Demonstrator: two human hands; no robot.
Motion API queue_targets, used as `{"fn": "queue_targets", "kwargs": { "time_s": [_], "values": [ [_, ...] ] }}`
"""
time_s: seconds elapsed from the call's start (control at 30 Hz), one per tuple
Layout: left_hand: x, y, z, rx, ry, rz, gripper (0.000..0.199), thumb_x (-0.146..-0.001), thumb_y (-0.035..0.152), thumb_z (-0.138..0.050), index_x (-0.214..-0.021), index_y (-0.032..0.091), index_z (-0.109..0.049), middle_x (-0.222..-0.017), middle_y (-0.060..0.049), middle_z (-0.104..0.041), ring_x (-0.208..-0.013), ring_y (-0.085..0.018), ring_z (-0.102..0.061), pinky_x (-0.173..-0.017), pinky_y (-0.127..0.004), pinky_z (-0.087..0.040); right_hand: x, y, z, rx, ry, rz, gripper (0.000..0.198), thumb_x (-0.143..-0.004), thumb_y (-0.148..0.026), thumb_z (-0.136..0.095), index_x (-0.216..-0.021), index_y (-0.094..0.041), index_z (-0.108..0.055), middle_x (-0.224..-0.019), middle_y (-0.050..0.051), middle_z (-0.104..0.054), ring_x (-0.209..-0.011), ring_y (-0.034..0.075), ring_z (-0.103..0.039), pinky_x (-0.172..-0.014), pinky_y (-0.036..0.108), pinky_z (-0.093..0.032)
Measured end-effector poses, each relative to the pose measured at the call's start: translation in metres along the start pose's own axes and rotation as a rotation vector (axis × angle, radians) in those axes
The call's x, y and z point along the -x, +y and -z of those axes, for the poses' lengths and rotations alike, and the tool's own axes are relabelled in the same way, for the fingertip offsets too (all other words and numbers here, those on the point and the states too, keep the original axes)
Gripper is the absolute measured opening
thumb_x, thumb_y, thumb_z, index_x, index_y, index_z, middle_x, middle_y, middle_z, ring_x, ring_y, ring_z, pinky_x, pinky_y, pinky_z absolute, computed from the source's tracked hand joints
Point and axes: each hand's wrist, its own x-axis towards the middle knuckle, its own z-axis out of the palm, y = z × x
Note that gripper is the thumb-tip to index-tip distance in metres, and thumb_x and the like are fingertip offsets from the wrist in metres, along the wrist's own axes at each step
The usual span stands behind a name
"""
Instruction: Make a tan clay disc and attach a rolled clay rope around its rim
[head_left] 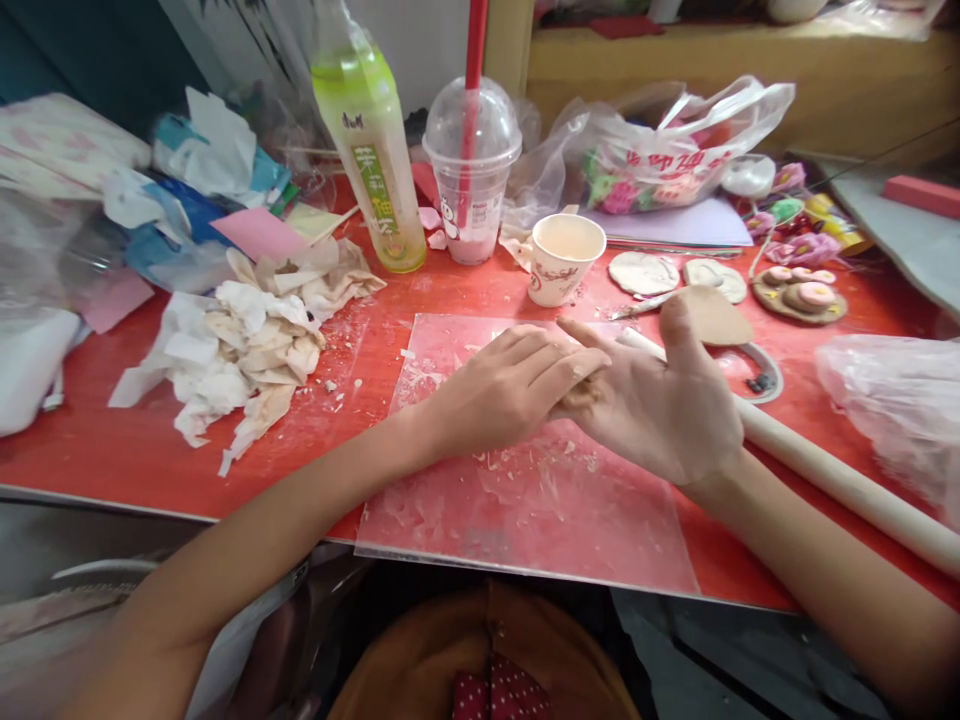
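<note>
My right hand [667,405] is turned palm up above a clear plastic sheet [525,520], its thumb raised and fingers stretched to the left. A small lump of brown clay [585,392] lies on those fingers. My left hand [514,385] lies palm down over it, fingers together, so the clay is held between both hands and partly hidden. Pale scraps and smears cover the sheet. Just past my right hand are a flat brown clay disc [712,315] and a long pale rolling rod [840,470].
A paper cup [566,260] of cloudy liquid, a domed plastic cup [472,170] and a green-labelled bottle [371,160] stand behind. Crumpled tissues [232,350] lie left. Pale clay discs [643,273], a decorated clay piece [801,294] and a plastic bag [892,410] are right.
</note>
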Motion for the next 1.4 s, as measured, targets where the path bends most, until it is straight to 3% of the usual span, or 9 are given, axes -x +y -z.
{"fn": "queue_targets", "kwargs": {
  "time_s": [0.2,0.43,0.57,0.7,0.8,0.87,0.97,1.1,1.4],
  "values": [
    [-0.006,-0.007,0.016,0.362,0.286,0.441,0.011,-0.093,0.021,-0.042,-0.100,0.018,-0.050,-0.086,-0.001,-0.060,-0.079,-0.010,-0.060,-0.074,-0.025,-0.051,-0.001,-0.001,-0.001,-0.076,-0.185,0.010,0.065,-0.086,-0.069,-0.018,-0.119,-0.025,-0.054,-0.135,0.003,-0.053,-0.129,0.020,-0.044,-0.108,0.042,-0.033],
    [-0.010,-0.012,0.023,0.516,0.369,0.488,0.015,-0.093,0.021,-0.039,-0.084,0.020,-0.051,-0.062,0.004,-0.046,-0.053,-0.008,-0.046,-0.051,-0.023,-0.044,0.000,-0.002,0.002,-0.109,-0.290,-0.003,0.067,-0.086,-0.068,-0.023,-0.122,-0.021,-0.055,-0.134,0.007,-0.054,-0.126,0.022,-0.048,-0.108,0.043,-0.032],
    [-0.011,-0.012,0.023,0.497,0.404,0.499,0.018,-0.096,0.027,-0.035,-0.090,0.021,-0.050,-0.068,0.002,-0.049,-0.061,-0.010,-0.053,-0.058,-0.026,-0.049,-0.001,-0.002,0.001,-0.050,-0.293,-0.018,0.071,-0.084,-0.072,-0.021,-0.122,-0.022,-0.056,-0.130,0.007,-0.058,-0.125,0.023,-0.049,-0.107,0.045,-0.033],
    [-0.009,-0.014,0.021,0.398,0.195,0.404,0.032,-0.095,0.039,-0.037,-0.125,0.027,-0.041,-0.115,-0.005,-0.056,-0.110,-0.019,-0.054,-0.096,-0.041,-0.047,-0.003,0.000,0.002,-0.022,-0.239,0.013,0.065,-0.084,-0.071,-0.028,-0.121,-0.024,-0.055,-0.132,0.005,-0.056,-0.126,0.021,-0.048,-0.107,0.042,-0.036],
    [-0.006,-0.015,0.017,0.345,-0.145,0.338,0.049,-0.093,0.048,-0.038,-0.138,0.033,-0.028,-0.148,-0.004,-0.033,-0.140,-0.027,-0.022,-0.112,-0.053,-0.025,-0.006,0.003,0.004,0.008,-0.131,0.097,0.042,-0.086,-0.058,-0.046,-0.113,-0.028,-0.059,-0.126,0.001,-0.061,-0.123,0.019,-0.051,-0.105,0.036,-0.040],
    [-0.004,-0.015,0.015,0.340,-0.257,0.320,0.056,-0.092,0.051,-0.038,-0.142,0.034,-0.021,-0.155,-0.002,-0.018,-0.144,-0.028,-0.005,-0.114,-0.056,-0.014,-0.009,0.006,0.007,0.043,-0.046,0.133,0.024,-0.083,-0.043,-0.060,-0.101,-0.028,-0.063,-0.113,0.000,-0.067,-0.115,0.016,-0.057,-0.101,0.031,-0.044],
    [-0.005,-0.017,0.017,0.346,-0.206,0.364,0.062,-0.090,0.053,-0.040,-0.143,0.030,-0.017,-0.156,-0.004,-0.014,-0.144,-0.027,-0.006,-0.116,-0.051,-0.012,-0.012,0.009,0.013,0.037,0.033,0.142,0.012,-0.080,-0.031,-0.067,-0.089,-0.024,-0.066,-0.095,-0.001,-0.071,-0.093,0.011,-0.066,-0.089,0.021,-0.052],
    [-0.008,-0.018,0.025,0.329,-0.083,0.440,0.053,-0.091,0.049,-0.042,-0.137,0.027,-0.031,-0.148,-0.006,-0.032,-0.139,-0.026,-0.023,-0.114,-0.048,-0.021,-0.012,0.008,0.015,0.039,0.032,0.166,0.020,-0.084,-0.039,-0.062,-0.086,-0.020,-0.068,-0.089,0.000,-0.072,-0.078,0.009,-0.069,-0.076,0.018,-0.056],
    [-0.007,-0.017,0.019,0.347,-0.069,0.314,0.044,-0.091,0.035,-0.048,-0.132,0.024,-0.037,-0.139,-0.011,-0.044,-0.132,-0.022,-0.040,-0.106,-0.044,-0.039,-0.007,0.006,0.010,0.217,0.128,0.142,0.026,-0.072,-0.042,-0.073,-0.071,-0.016,-0.068,-0.061,0.003,-0.068,-0.055,0.014,-0.067,-0.057,0.023,-0.057]
  ]
}}
